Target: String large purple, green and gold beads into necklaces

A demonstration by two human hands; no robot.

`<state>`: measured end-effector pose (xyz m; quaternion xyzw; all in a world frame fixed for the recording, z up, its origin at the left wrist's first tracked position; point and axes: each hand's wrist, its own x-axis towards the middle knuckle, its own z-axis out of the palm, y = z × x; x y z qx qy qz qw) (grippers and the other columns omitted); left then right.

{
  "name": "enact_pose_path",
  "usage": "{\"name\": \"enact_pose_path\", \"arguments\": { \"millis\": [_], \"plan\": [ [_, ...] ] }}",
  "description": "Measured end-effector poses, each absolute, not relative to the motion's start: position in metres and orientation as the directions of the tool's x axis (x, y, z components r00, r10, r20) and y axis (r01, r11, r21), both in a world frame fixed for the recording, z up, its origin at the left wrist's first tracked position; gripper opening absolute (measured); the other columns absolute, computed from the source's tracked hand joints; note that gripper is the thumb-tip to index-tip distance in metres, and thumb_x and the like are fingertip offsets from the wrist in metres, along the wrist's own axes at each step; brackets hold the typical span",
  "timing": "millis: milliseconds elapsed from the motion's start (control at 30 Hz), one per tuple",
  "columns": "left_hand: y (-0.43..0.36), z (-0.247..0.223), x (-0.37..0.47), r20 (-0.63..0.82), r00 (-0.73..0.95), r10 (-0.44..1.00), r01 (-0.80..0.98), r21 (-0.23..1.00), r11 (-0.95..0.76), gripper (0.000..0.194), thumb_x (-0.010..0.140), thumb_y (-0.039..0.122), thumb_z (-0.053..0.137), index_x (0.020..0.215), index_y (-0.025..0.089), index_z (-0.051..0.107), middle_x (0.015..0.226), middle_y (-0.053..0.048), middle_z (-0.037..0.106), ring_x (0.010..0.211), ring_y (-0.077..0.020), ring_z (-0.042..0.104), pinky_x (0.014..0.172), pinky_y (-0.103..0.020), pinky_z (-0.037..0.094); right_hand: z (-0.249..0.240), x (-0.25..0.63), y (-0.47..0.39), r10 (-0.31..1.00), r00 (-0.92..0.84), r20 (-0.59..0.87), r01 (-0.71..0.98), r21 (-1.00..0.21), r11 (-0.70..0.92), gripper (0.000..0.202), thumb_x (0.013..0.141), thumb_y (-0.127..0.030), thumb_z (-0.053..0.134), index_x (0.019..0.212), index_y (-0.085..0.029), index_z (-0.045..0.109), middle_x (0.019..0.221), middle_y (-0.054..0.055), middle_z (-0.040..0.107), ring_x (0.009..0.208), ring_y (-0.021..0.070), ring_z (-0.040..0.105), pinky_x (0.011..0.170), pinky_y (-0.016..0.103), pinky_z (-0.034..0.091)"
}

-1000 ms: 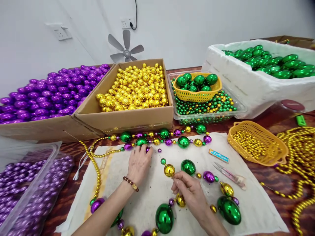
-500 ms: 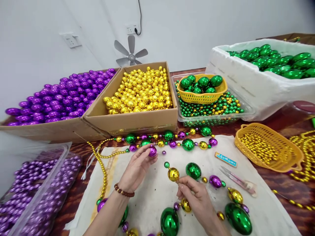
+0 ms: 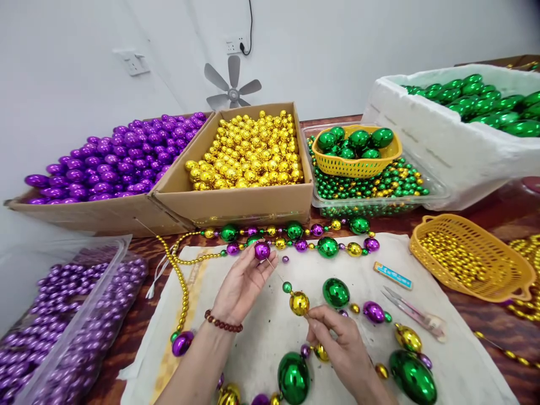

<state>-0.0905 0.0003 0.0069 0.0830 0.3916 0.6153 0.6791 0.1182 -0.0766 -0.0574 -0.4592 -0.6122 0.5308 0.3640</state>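
- Bead, purple, pinched in left hand fingertips, raised above cloth, hole likely turned toward needle.
- Right hand pinches needle below gold bead, steadying it for threading.
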Motion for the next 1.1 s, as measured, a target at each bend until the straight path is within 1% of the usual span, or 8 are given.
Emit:
{"name": "enact_pose_path", "arguments": {
  "millis": [233, 400, 600, 667, 800, 967, 1033, 1100],
  "plan": [
    [0.000, 0.004, -0.090, -0.387, -0.028, 0.922, -0.764, 0.602, 0.230, 0.014, 0.084, 0.019, 0.066, 0.098, 0.016, 0.067, 0.099, -0.007, 0.070, 0.098, -0.0231, 0.067, 0.101, -0.047, 0.048, -0.058, 0.116, -0.076, 0.945, -0.320, -0.068, 0.188, -0.982, -0.007, 0.021, 0.097, -0.029, 0.043, 0.088, -0.019, 0.060, 0.066, 0.000, 0.062, 0.060, 0.0135, 0.058, 0.060, 0.023, 0.044],
    [-0.007, 0.007, -0.084, -0.327, -0.010, 0.945, -0.729, 0.649, 0.217, 0.020, 0.085, 0.021, 0.065, 0.105, 0.020, 0.066, 0.101, -0.005, 0.070, 0.100, -0.0226, 0.066, 0.104, -0.049, 0.044, -0.058, 0.111, -0.077, 0.951, -0.292, -0.105, 0.158, -0.986, -0.060, 0.023, 0.097, -0.032, 0.044, 0.088, -0.019, 0.060, 0.068, 0.001, 0.063, 0.062, 0.0145, 0.060, 0.060, 0.024, 0.046],
    [-0.023, 0.011, -0.068, -0.287, -0.030, 0.958, -0.639, 0.742, 0.203, 0.036, 0.087, 0.022, 0.063, 0.122, 0.023, 0.059, 0.111, -0.007, 0.068, 0.109, -0.0234, 0.063, 0.103, -0.042, 0.043, -0.052, 0.104, -0.070, 0.958, -0.273, -0.089, 0.084, -0.994, -0.069, 0.024, 0.097, -0.032, 0.043, 0.085, -0.017, 0.059, 0.070, 0.002, 0.063, 0.066, 0.0145, 0.061, 0.064, 0.024, 0.048],
    [-0.026, 0.010, -0.065, -0.280, -0.037, 0.959, -0.608, 0.768, 0.200, 0.039, 0.088, 0.023, 0.061, 0.126, 0.024, 0.057, 0.113, -0.008, 0.067, 0.109, -0.0231, 0.062, 0.099, -0.039, 0.045, -0.051, 0.103, -0.068, 0.954, -0.283, -0.098, 0.053, -0.995, -0.086, 0.024, 0.097, -0.033, 0.044, 0.091, -0.017, 0.060, 0.072, 0.002, 0.063, 0.066, 0.0142, 0.062, 0.063, 0.024, 0.048],
    [-0.029, 0.009, -0.061, -0.291, -0.027, 0.956, -0.604, 0.767, 0.217, 0.040, 0.089, 0.025, 0.060, 0.128, 0.025, 0.055, 0.113, -0.008, 0.066, 0.107, -0.0226, 0.062, 0.094, -0.038, 0.047, -0.056, 0.101, -0.071, 0.917, -0.375, -0.133, -0.018, -0.989, -0.150, 0.024, 0.097, -0.033, 0.046, 0.106, -0.017, 0.060, 0.082, 0.004, 0.066, 0.069, 0.0143, 0.065, 0.061, 0.023, 0.048],
    [-0.034, 0.014, -0.056, -0.301, 0.018, 0.954, -0.543, 0.798, 0.262, 0.034, 0.088, 0.025, 0.061, 0.121, 0.026, 0.061, 0.122, -0.008, 0.062, 0.112, -0.0238, 0.059, 0.096, -0.037, 0.045, -0.067, 0.101, -0.075, 0.925, -0.280, -0.259, -0.188, -0.930, -0.317, 0.028, 0.092, -0.042, 0.053, 0.089, -0.015, 0.060, 0.079, 0.005, 0.066, 0.063, 0.0150, 0.067, 0.046, 0.018, 0.042],
    [-0.034, 0.015, -0.059, -0.292, 0.077, 0.953, -0.477, 0.829, 0.293, 0.035, 0.086, 0.025, 0.063, 0.121, 0.025, 0.062, 0.127, -0.010, 0.061, 0.116, -0.0254, 0.057, 0.098, -0.037, 0.044, -0.068, 0.102, -0.075, 0.926, -0.256, -0.276, -0.253, -0.906, -0.340, 0.029, 0.091, -0.043, 0.055, 0.086, -0.015, 0.058, 0.078, 0.005, 0.067, 0.061, 0.0137, 0.067, 0.045, 0.016, 0.040],
    [-0.028, 0.016, -0.065, -0.270, 0.160, 0.949, -0.416, 0.854, 0.313, 0.033, 0.089, 0.030, 0.059, 0.121, 0.021, 0.063, 0.128, -0.013, 0.060, 0.118, -0.0277, 0.055, 0.101, -0.039, 0.042, -0.069, 0.103, -0.073, 0.926, -0.264, -0.269, -0.317, -0.883, -0.347, 0.030, 0.090, -0.044, 0.056, 0.084, -0.015, 0.058, 0.077, 0.004, 0.068, 0.057, 0.0115, 0.066, 0.043, 0.014, 0.037]
  ]
}}
